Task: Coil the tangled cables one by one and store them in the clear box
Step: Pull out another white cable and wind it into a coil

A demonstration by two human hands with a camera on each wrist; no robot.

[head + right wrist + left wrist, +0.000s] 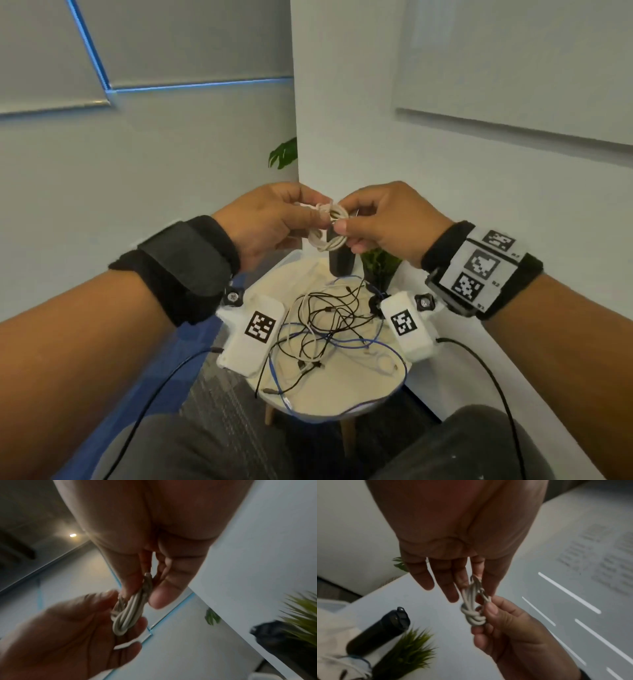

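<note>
The coiled off-white round cable [328,229] is held up in the air between both hands, above the far edge of the round cream-topped surface [342,394]. The left hand [270,219] pinches one end of the bundle between thumb and fingers; the right hand [380,219] pinches the other end, fingers curled round it.

Only the wrist views show the make of the bundle: several smooth parallel strands folded into a narrow loop, with turns wound crosswise round its middle like a knot [473,615]. From the right wrist the same wraps show at the lower end [126,616].

The head view alone shows the tangled heap of thin black, white and blue cables [329,329] lying loose on the surface below the hands, some strands drooping over its near rim. Behind the heap stand a matte black cylinder [339,262] and a small spiky green plant [380,263], close to the pale wall corner. A pale box rim [291,262] shows under the left hand; whether it is clear cannot be told.
</note>
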